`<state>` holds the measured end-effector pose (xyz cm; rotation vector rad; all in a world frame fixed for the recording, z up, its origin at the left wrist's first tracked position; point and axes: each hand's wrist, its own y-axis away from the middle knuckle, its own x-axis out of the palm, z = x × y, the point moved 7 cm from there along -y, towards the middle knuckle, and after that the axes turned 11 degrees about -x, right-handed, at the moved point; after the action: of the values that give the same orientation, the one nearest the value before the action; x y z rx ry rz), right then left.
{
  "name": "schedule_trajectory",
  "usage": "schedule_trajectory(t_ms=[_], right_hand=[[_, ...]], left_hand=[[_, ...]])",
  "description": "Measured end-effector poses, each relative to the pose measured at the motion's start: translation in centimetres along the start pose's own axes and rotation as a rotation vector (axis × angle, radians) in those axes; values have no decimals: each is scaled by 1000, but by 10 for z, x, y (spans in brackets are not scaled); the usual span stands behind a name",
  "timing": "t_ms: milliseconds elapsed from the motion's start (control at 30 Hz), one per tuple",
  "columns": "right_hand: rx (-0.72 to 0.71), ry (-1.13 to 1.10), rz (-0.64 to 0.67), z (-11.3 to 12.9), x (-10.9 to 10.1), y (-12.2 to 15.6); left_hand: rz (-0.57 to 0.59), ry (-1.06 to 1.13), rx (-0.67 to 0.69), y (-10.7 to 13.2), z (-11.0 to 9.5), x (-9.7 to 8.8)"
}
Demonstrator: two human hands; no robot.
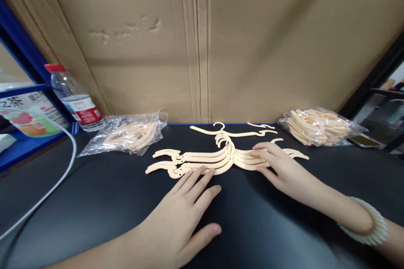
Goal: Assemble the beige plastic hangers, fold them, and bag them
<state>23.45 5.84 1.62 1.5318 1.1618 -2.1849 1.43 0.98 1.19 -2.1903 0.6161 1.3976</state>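
Observation:
A fanned row of several cream plastic hangers (202,159) lies on the black table (94,201), hooks pointing away from me. My left hand (184,214) rests flat, its fingertips touching the near edge of the row left of centre. My right hand (279,166) lies flat on the right arms of the hangers, fingers spread. Neither hand grips anything. One more hanger (233,132) lies alone just behind the row, close to the cardboard.
A clear bag of hangers (129,135) lies at the back left and a fuller bag (317,126) at the back right, beside a phone (362,141). A water bottle (74,98), blue shelving and a white cable (47,189) are at left. A cardboard wall (202,50) stands behind.

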Motion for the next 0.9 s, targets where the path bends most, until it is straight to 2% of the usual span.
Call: schedule_trajectory(t_ms=[133,233,300,500,767,900], right_hand=[[44,23,67,-3,15,3],[48,13,114,-4,21,4],[43,-2,116,-5,21,4],[48,-32,146,-13,22,1],[51,-47,144,-19,24,-1],[45,-51,125,-21,23,-1]], left_hand=[[10,-14,25,1,3,6],[-65,5,-13,1,6,4],[-100,19,-28,2,6,4],[-107,30,-22,0,6,5],[-63,10,-40,-5,10,5],[-80,36,-26,-7,12,3]])
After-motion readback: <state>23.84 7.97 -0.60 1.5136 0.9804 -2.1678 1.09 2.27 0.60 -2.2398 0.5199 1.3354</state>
